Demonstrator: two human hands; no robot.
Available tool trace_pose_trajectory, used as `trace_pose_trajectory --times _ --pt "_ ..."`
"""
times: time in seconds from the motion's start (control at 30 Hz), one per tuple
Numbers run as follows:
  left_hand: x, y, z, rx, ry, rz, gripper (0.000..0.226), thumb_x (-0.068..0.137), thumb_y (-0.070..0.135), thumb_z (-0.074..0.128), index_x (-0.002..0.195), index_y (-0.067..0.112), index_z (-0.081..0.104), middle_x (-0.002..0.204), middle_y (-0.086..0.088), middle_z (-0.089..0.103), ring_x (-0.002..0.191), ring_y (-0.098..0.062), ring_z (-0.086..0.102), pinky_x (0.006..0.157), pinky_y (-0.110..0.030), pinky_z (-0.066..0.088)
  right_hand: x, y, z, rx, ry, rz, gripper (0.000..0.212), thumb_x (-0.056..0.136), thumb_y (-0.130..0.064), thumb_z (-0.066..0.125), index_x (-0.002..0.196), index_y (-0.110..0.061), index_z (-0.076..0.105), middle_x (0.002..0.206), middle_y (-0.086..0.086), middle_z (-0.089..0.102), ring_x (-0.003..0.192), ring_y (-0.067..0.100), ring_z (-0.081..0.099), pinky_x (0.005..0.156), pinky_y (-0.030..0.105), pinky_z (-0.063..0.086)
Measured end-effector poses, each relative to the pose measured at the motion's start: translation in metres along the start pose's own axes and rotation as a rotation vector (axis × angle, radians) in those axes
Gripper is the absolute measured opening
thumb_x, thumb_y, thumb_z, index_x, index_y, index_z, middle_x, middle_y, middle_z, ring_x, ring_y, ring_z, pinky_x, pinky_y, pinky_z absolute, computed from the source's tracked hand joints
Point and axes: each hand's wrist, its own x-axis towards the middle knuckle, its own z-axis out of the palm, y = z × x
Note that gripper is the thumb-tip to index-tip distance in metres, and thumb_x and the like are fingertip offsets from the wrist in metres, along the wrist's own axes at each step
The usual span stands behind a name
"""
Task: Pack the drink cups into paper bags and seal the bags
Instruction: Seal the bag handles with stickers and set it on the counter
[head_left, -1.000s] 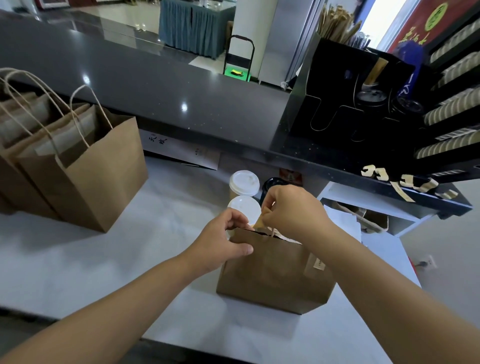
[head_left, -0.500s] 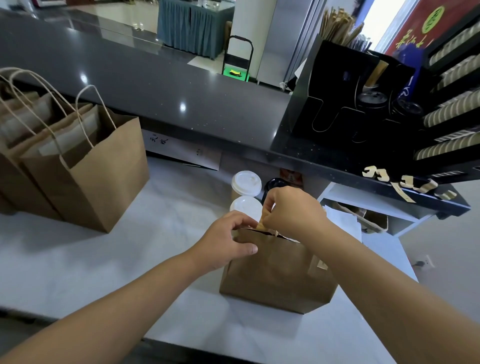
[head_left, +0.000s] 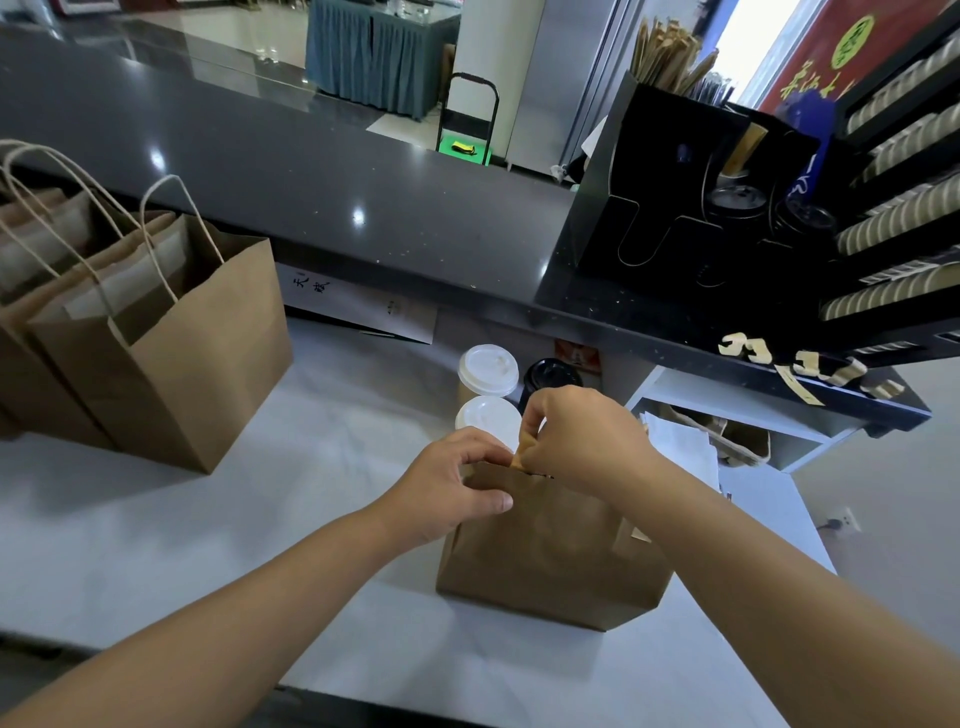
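A person's left hand (head_left: 447, 486) grips the closed top of a small brown paper bag (head_left: 550, 566), thumb pressed flat on the near face and fingers curled over the rim. The right hand (head_left: 582, 441) pinches a small tan strip (head_left: 523, 451) at the same top edge between thumb and fingertips; whether the strip is tape or part of the bag's own fold cannot be told. The bag stands upright toward the front of a white table (head_left: 208, 545), its mouth held shut under both hands. Just behind it, partly hidden by the hands, stands a white-lidded paper cup (head_left: 485, 415), with a second white-lidded paper cup (head_left: 488, 370) behind that and a black-lidded cup (head_left: 551, 373) just beside the farther one. Well apart at the table's left, larger open brown paper bags with twisted paper handles (head_left: 208, 338) stand in a row, pale paper showing inside them. A raised dark speckled counter (head_left: 363, 197) runs along the far side of the table, with a white card bearing black characters (head_left: 358, 306) below its edge. On the counter to the right sits a black organiser (head_left: 649, 223) holding black lids and brown wrapped sticks, and short tan tape strips (head_left: 800, 364) hang along the counter's front edge.
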Motion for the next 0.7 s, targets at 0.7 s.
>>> trace_pose_trajectory --times 0.7 --pt "0.002 -0.001 0.000 0.046 -0.003 0.006 0.029 0.070 0.001 0.078 0.086 0.024 0.070 0.099 0.007 0.065 0.089 0.010 0.057 0.079 -0.002 0.038 -0.013 0.013 -0.001 -0.042 -0.085 -0.291 0.033 0.070 -0.038 0.069 0.099 -0.032 0.054 0.095 -0.010 0.060 0.083 0.013 0.054 0.056 0.022 0.036"
